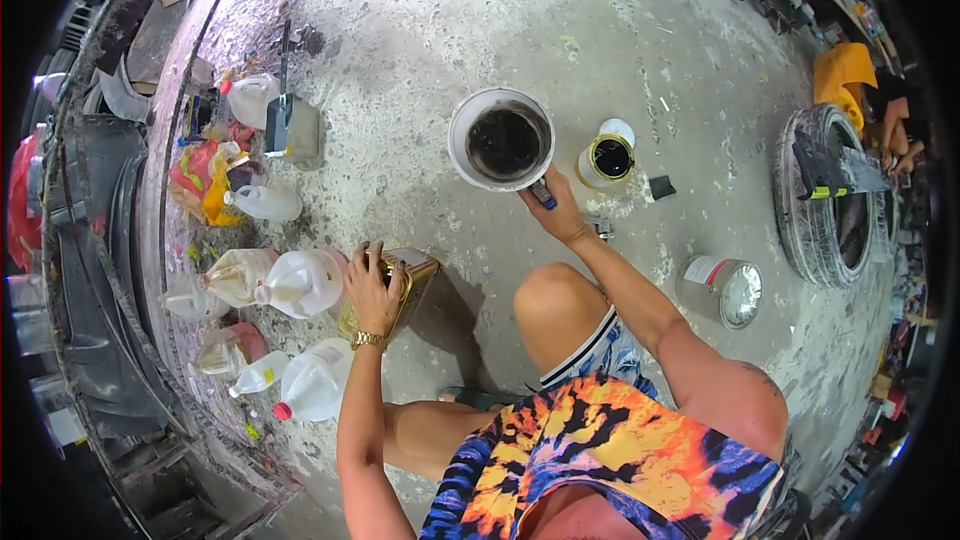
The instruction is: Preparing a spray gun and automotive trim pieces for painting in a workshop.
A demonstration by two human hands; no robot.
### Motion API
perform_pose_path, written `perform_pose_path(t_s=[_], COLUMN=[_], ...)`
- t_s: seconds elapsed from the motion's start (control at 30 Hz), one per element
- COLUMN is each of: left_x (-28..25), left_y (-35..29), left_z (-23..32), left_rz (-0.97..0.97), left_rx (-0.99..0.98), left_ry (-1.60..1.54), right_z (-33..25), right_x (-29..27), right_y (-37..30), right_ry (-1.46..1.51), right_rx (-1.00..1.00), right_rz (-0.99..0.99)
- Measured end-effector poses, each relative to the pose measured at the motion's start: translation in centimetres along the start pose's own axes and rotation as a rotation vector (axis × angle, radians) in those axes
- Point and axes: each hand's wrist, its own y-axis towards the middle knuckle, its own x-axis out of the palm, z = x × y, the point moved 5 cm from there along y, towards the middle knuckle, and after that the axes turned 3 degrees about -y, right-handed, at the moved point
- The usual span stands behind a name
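Observation:
My right hand (560,210) is closed around a short dark and blue handle at the near right edge of a round container (459,140). The container has a pale rim and holds dark liquid. My left hand (374,290) wraps over the top of a gold-coloured rectangular metal can (416,270), apparently at its handle; the palm side is hidden. A small open tin (592,164) with black contents stands to the right of the round container, with a white lid (618,130) behind it. Beside the left hand lies a large translucent plastic jug (303,282).
Several more plastic jugs (315,380) lie along the left. A grey square container (295,130) stands farther back. A closed metal tin (740,295) lies to the right, near wrapped tyres (795,210). Another person's hands (895,145) show at the far right.

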Motion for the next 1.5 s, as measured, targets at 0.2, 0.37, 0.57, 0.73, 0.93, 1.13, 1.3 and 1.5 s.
perform_pose_path(t_s=[0.2,0.37,0.57,0.73,0.93,1.13,1.3,1.5], left_x=[0.0,0.1,0.2,0.2,0.3,0.3,0.5,1.6], left_y=[0.1,0.1,0.1,0.1,0.1,0.0,-0.3,0.0], left_z=[-0.1,-0.3,-0.2,-0.1,0.0,-0.1,-0.3,0.1], left_rz=[0.009,-0.005,-0.014,-0.007,0.017,-0.003,0.006,-0.049], left_rx=[-0.008,-0.019,-0.025,-0.02,0.001,-0.013,-0.005,0.095], left_ry=[-0.012,-0.023,-0.001,-0.009,0.004,-0.004,-0.033,0.163], right_z=[0.1,0.1,0.2,0.0,-0.1,1.1,2.0,3.9], right_x=[-0.2,0.0,-0.1,-0.2,-0.6,-0.3,0.5,1.0], right_y=[0.2,0.0,-0.4,-0.5,-0.7,-0.7,-1.5,-2.8], right_ry=[0.039,0.072,0.097,0.039,0.006,0.011,0.146,0.139], right_rx=[0.054,0.058,0.045,0.053,0.068,0.123,0.228,0.598], right_rz=[-0.026,-0.114,-0.078,-0.113,-0.172,-0.176,-0.214,-0.373])
